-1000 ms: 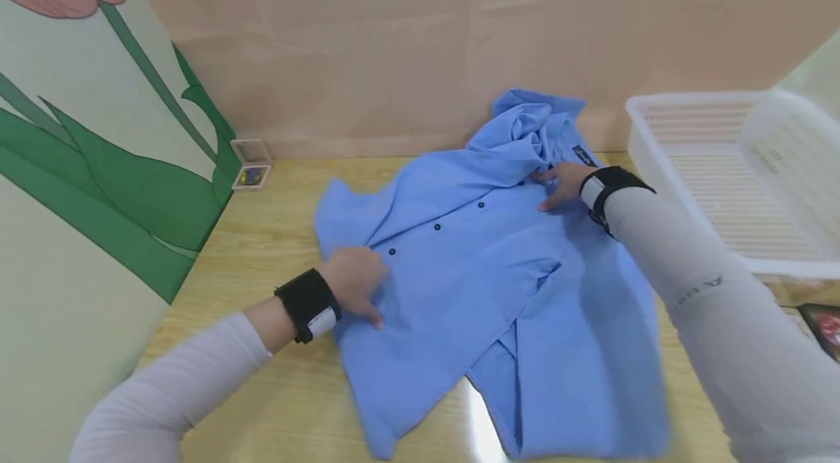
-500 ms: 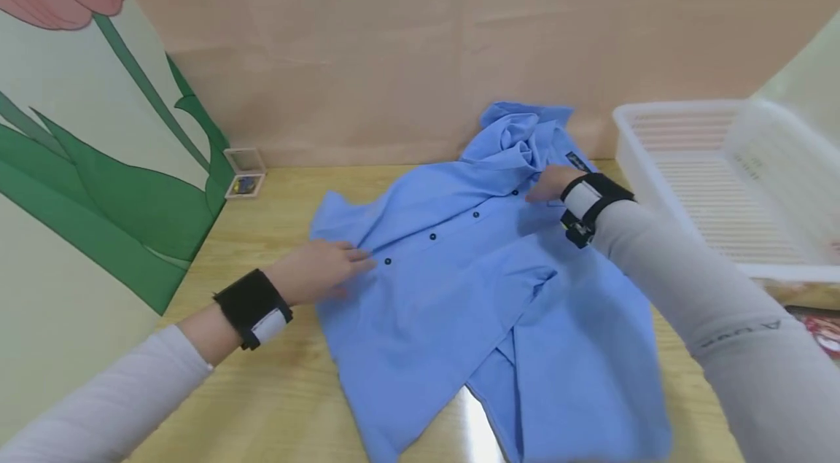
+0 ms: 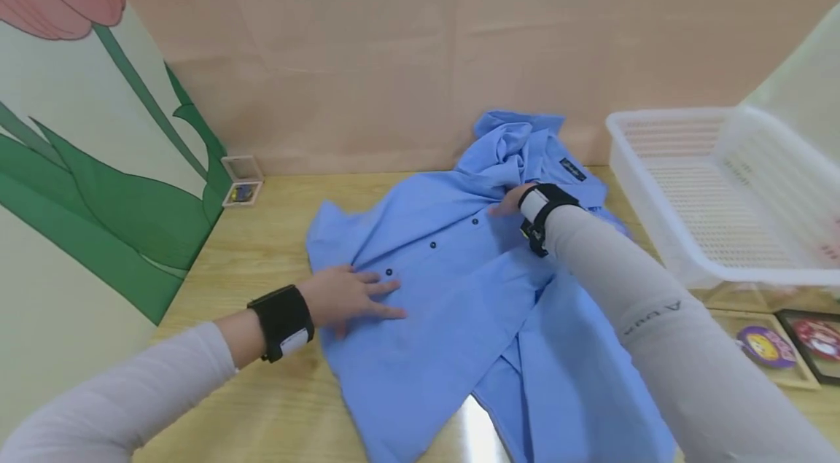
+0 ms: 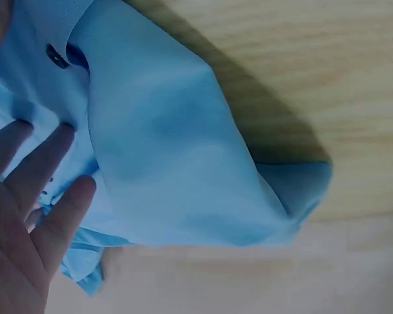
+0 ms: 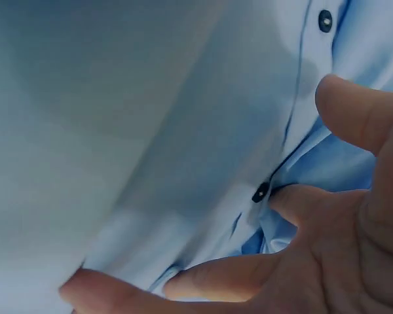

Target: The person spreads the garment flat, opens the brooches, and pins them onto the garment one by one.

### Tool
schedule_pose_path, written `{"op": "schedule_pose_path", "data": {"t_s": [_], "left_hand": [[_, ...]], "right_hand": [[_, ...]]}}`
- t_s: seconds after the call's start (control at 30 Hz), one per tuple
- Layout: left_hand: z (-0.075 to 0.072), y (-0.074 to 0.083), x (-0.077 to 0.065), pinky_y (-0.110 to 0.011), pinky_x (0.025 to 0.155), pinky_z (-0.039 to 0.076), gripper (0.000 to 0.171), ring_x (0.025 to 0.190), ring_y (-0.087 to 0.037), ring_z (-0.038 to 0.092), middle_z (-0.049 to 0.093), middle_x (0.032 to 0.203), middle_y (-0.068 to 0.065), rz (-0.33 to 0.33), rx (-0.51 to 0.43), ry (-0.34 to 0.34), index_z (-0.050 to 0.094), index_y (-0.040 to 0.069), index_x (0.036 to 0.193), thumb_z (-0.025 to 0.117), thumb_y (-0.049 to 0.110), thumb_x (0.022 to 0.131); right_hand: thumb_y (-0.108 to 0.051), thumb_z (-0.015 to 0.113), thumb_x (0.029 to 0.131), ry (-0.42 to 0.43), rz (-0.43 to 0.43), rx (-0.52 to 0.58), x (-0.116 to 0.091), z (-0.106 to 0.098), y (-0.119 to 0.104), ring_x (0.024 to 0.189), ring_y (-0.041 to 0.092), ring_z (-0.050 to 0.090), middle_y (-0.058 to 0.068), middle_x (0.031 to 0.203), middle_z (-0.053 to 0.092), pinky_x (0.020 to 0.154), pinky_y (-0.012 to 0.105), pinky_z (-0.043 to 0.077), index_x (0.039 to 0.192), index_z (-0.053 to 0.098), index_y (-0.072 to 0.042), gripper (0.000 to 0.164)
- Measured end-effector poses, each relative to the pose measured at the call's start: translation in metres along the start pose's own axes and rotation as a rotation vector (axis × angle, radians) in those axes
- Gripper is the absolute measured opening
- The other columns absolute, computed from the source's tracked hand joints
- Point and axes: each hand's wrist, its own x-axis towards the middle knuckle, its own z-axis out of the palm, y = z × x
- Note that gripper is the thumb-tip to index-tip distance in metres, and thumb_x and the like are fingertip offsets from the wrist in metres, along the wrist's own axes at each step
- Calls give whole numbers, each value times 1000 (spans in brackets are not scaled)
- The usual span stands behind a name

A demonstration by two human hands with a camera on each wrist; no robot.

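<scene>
A light blue button-up shirt (image 3: 453, 302) lies spread on the table, its dark buttons running diagonally and its collar bunched at the back. My left hand (image 3: 348, 295) is over the shirt's left part near the lowest visible button, fingers straight and spread. In the left wrist view its fingertips (image 4: 64, 134) are right at the cloth. Near the collar, my right hand (image 3: 512, 202) touches the shirt front beside the upper buttons. The right wrist view shows that hand's thumb (image 5: 354, 108) and fingers apart, along the button strip (image 5: 275, 163).
A white plastic basket (image 3: 682, 259) stands at the back right. In front of it lie two framed pictures (image 3: 764, 346). A small open box (image 3: 243, 193) sits at the back left, by the tulip-printed panel (image 3: 85, 179). A beige cloth wall (image 3: 354, 55) rises behind the wooden table (image 3: 262, 259).
My left hand drew back left, then returned over the shirt with fingers spread. My right hand shifted left along the buttons, uncovering the collar label. The view turned slightly.
</scene>
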Motion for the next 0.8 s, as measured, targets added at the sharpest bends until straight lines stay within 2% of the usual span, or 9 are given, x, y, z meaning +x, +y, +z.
{"op": "schedule_pose_path", "data": {"t_s": [0.13,0.23,0.47,0.6,0.67,0.8], "left_hand": [[-5,6,4,-38,80,51,97,126,-25,47,33,149,-1,3,13,18,26,47,141,81,46,61],[-9,10,9,-38,79,51,97,122,-24,48,35,148,-3,18,20,36,27,46,141,80,50,60],[-12,24,24,-37,78,51,98,119,-22,48,35,147,-7,47,-35,69,28,44,141,76,58,57],[-17,36,32,-32,71,51,100,111,-18,50,41,141,-6,45,5,91,29,43,141,75,63,55],[-22,43,35,-32,72,50,101,109,-17,51,43,138,-5,34,21,80,30,42,141,74,65,54],[-30,58,45,-30,73,49,102,107,-16,52,48,131,-2,15,40,50,30,39,142,71,69,54]], "right_hand": [[-57,41,90,22,32,-69,12,-1,0,138,42,13,32,148,10,113,44,19,142,12,13,91],[-57,45,88,10,19,-104,24,-6,3,138,41,16,31,148,11,112,44,22,142,14,11,93],[-63,50,83,11,-4,37,42,-15,14,136,44,17,32,148,12,110,49,25,142,19,10,99],[-64,51,81,24,-8,85,44,-16,16,136,44,16,32,148,12,110,49,23,142,15,11,104],[-65,53,79,30,-7,111,44,-15,16,136,44,15,33,147,11,110,49,23,142,11,13,108],[-62,53,81,52,-16,133,49,-14,16,135,45,16,33,147,10,110,49,24,141,12,13,105]]}}
